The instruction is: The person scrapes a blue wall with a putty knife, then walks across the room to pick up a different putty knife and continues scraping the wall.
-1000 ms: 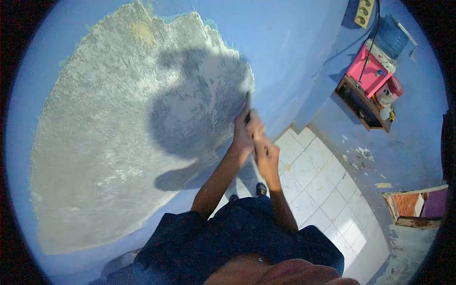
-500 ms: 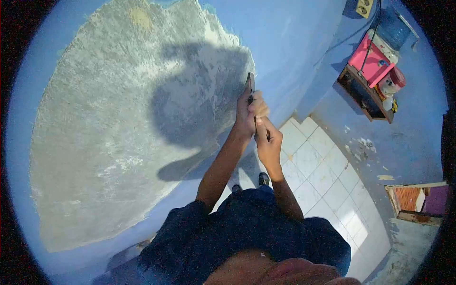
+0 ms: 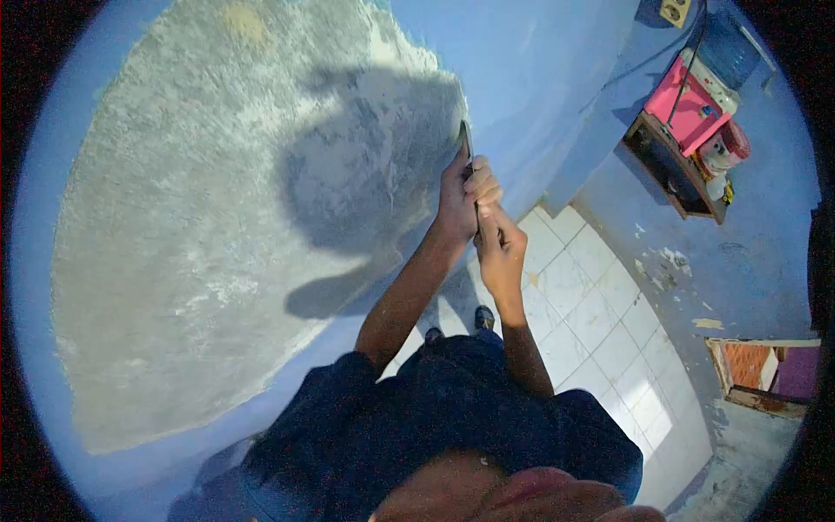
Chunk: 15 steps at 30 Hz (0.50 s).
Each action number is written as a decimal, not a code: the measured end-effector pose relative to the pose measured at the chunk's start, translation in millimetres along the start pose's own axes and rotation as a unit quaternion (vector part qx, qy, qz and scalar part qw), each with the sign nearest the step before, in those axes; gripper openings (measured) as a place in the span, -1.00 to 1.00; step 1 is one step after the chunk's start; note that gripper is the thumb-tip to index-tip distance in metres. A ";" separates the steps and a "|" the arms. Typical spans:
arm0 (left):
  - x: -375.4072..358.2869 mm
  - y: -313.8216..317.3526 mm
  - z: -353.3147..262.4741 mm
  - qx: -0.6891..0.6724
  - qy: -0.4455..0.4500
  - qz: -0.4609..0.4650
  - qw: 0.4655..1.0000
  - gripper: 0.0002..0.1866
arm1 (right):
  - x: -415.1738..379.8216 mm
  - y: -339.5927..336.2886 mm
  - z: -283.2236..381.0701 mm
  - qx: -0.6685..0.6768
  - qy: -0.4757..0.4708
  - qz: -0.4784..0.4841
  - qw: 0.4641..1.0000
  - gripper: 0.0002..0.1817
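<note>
Both my hands are closed around one narrow scraper (image 3: 468, 139), seen almost edge-on. Its blade tip points up, right at the border between a grey bare patch (image 3: 156, 261) and the blue painted wall (image 3: 522, 78). My left hand (image 3: 457, 196) wraps the tool just below the blade, thumb stretched along it and fingers curled round the far side. Lower down, my right hand (image 3: 502, 244) grips the handle end, close against the left. Most of the handle is hidden by my fingers. My shadow falls across the grey patch.
A wooden wall shelf (image 3: 665, 170) at upper right carries a pink bin (image 3: 683, 109) and containers. Above it is a wall socket (image 3: 674, 10). White floor tiles (image 3: 583, 304) lie below, with my shoes (image 3: 484, 318) on them. A small opening (image 3: 757, 370) is at far right.
Both hands and the scraper have shifted slightly up and to the right along the edge of the grey patch. The grip of both hands stays the same.
</note>
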<state>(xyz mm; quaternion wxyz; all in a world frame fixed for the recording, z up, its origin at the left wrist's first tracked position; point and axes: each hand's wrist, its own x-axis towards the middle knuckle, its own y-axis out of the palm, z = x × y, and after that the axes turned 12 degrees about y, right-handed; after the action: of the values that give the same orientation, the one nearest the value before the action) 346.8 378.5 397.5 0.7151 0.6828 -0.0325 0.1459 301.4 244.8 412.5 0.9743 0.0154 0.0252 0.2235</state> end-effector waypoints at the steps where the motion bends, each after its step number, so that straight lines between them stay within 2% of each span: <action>1: -9.2 -1.2 2.0 -0.007 0.011 0.018 1.000 -0.57 | 3.2 -2.9 6.1 0.012 0.008 0.008 1.000 -0.78; 2: -16.6 -3.4 0.8 -0.009 0.015 0.046 0.999 -0.57 | -1.4 0.3 -0.7 -0.014 -0.053 -0.020 0.998 -0.78; 3: -19.4 1.3 -0.1 -0.013 0.020 0.070 0.997 -0.56 | -2.9 0.5 -5.3 -0.014 0.017 0.022 1.000 -0.76; 4: -16.8 4.4 -3.3 0.046 0.044 -0.041 0.997 -0.56 | 5.7 5.4 -7.2 -0.015 -0.035 0.003 0.999 -0.75; 5: -7.6 11.5 -2.7 0.069 0.036 -0.045 0.996 -0.56 | 13.1 9.5 -7.9 -0.019 -0.084 -0.016 0.996 -0.74; 8: -4.2 11.0 5.6 0.082 0.036 -0.066 0.994 -0.56 | 6.4 -0.6 9.2 0.021 0.047 0.013 0.999 -0.73; 11: -13.9 2.8 -4.4 -0.006 0.009 0.094 0.996 -0.58 | 7.4 6.8 1.5 -0.025 -0.028 -0.008 0.999 -0.74; 12: -7.1 2.4 -5.1 0.011 0.006 0.078 0.997 -0.58 | 9.9 7.4 6.4 -0.050 -0.057 -0.021 0.997 -0.74; 14: 5.3 -0.4 -0.5 0.037 0.011 0.039 0.999 -0.57 | 0.9 -2.9 18.2 -0.023 0.035 0.012 0.999 -0.74; 15: -0.9 1.1 1.2 0.023 0.021 0.059 0.998 -0.56 | 4.1 -5.3 23.1 -0.007 0.069 0.027 0.997 -0.74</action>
<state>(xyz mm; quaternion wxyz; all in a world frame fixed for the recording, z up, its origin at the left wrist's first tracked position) 345.9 377.2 398.4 0.6898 0.6929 -0.0547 0.2028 308.7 241.4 435.2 0.9639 -0.0060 0.0906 0.2502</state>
